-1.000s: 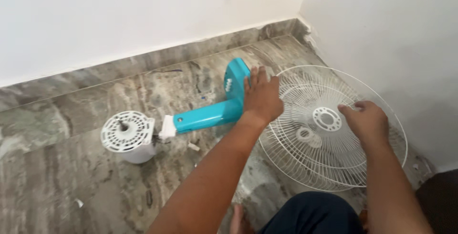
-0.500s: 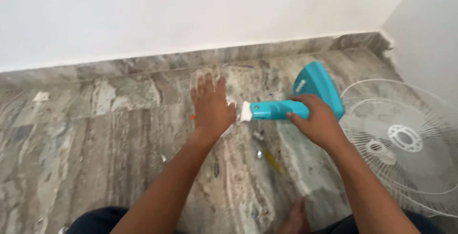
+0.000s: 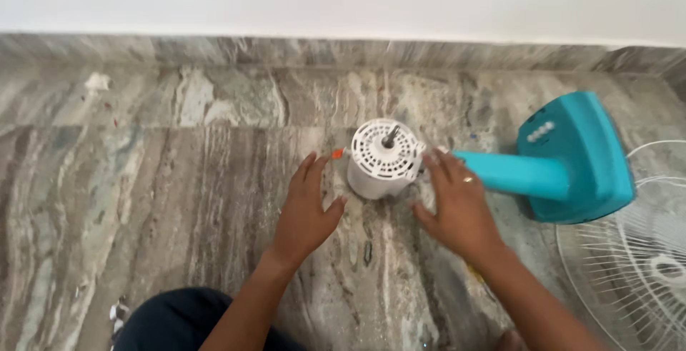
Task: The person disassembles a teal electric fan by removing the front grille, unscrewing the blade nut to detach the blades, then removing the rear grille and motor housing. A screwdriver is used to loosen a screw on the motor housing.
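A white fan motor housing with a vented top and a metal shaft stands on the marble floor. It joins a teal fan neck and base lying to its right. My left hand is flat on the floor just left of the motor, fingers spread. My right hand rests open right of the motor, fingertips by the joint where the teal neck meets it. Neither hand holds anything.
A white wire fan guard lies on the floor at the right edge. A marble skirting runs along the white wall behind. Small bits of debris dot the floor at the left. My dark trouser knee shows at the bottom.
My view has swung left and down. My right hand let go of the teal neck and moved beside the motor. My left hand drew back to the motor's left side.
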